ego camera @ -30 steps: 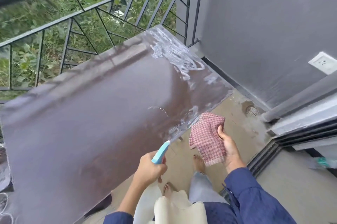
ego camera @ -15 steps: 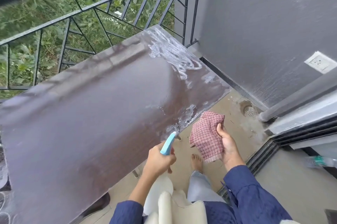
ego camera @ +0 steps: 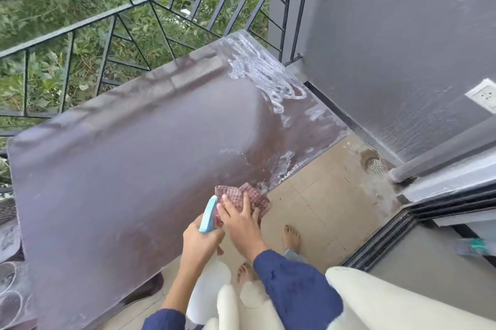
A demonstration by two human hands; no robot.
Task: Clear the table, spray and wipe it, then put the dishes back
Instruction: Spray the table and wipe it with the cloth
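While bare feet (ego camera: 292,235) stood on the tan tiled floor (ego camera: 322,203) at the near edge of the frame, a person in dark blue sleeves worked at a brown table (ego camera: 128,168) on a balcony. Nearest the camera, the left hand (ego camera: 201,243) was clenched around the neck of a spray bottle (ego camera: 208,270), its white body hanging below the fist and its light blue nozzle (ego camera: 208,214) pointing up and away. Just right of it and touching the nozzle area, the right hand (ego camera: 241,219) lay flat with fingers spread, pressing a red checked cloth (ego camera: 252,195) onto the table's near right edge. Beyond the cloth, white foamy streaks (ego camera: 268,80) ran along the table's right side up to its far right corner. A round floor drain (ego camera: 375,164) sat to the right beside the grey wall (ego camera: 389,34), which carried a white socket (ego camera: 483,96). Farthest off, a black metal railing (ego camera: 161,7) fenced the balcony from green foliage (ego camera: 67,21)
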